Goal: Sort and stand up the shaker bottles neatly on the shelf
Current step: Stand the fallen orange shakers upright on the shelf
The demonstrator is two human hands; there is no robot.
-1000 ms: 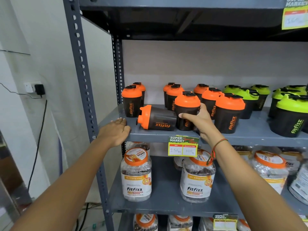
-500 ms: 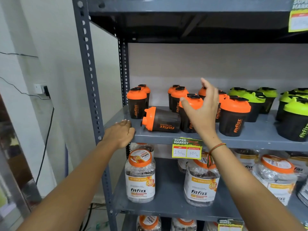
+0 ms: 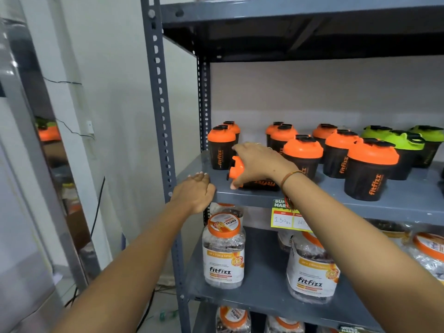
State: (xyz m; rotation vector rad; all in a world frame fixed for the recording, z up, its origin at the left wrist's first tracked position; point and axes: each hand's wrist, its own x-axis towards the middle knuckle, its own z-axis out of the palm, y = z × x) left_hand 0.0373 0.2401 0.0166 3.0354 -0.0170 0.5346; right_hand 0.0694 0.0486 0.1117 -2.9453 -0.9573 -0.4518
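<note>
Shelf (image 3: 396,200): grey steel rack, middle level, smooth painted deck; a bottle will slide on it readily.

Upright shakers: orange-lidded group (image 3: 371,169) from left to centre, green-lidded ones (image 3: 403,152) at right. All stand on their bases, some touching, rows uneven.

Fallen shaker (image 3: 236,168): lies on its side near the front left of the shelf, orange lid pointing left, black body mostly hidden under the right hand. Judged empty, hence light; rigid plastic, not fragile; round and smooth, so likely to roll or slip. Best hold: around the black body close to the lid, then tip it onto its base. The lid's flip cap is a poor place to grip.

Right hand (image 3: 258,162): spread over the fallen shaker, thumb at the near side, fingers over the far side; whether the grasp is closed cannot be told.

Left hand (image 3: 195,194): holds nothing, fingers loosely together, resting on the shelf's front left edge.
</note>
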